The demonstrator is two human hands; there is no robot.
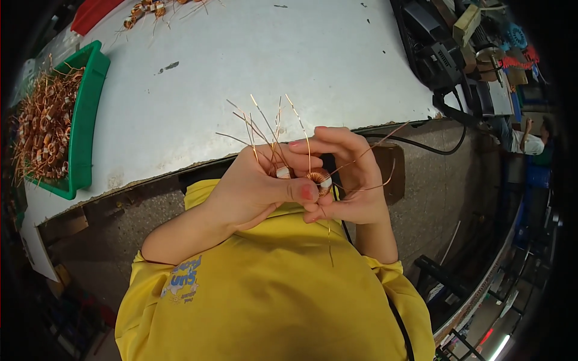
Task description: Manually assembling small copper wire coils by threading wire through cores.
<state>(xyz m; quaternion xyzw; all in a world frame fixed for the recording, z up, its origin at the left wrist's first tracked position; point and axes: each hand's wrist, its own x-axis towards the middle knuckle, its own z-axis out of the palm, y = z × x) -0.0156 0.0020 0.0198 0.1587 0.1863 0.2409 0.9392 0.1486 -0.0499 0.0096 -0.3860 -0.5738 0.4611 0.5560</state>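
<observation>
My left hand (250, 186) pinches a ring coil (320, 179) wound with copper wire, its thumb pressed on the near side. A white band shows on the ring. Tucked in the same hand is at least one more coil (283, 172), mostly hidden by the fingers. Several long bare wire ends (259, 120) stick up above the left hand. My right hand (361, 174) curls around the ring coil from the right, its thumb and fingers close against the lower edge. Wires from the ring run past the right fingers, and one hangs down before the yellow shirt (271, 289).
A green tray (87, 120) heaped with copper coils (48, 132) stands on the white table (241, 48) at left. More coils (144, 11) lie at the far edge, beside a red object (93, 15). Black equipment (436, 60) with a cable (448, 147) is at right. Another person (530, 141) sits farther off.
</observation>
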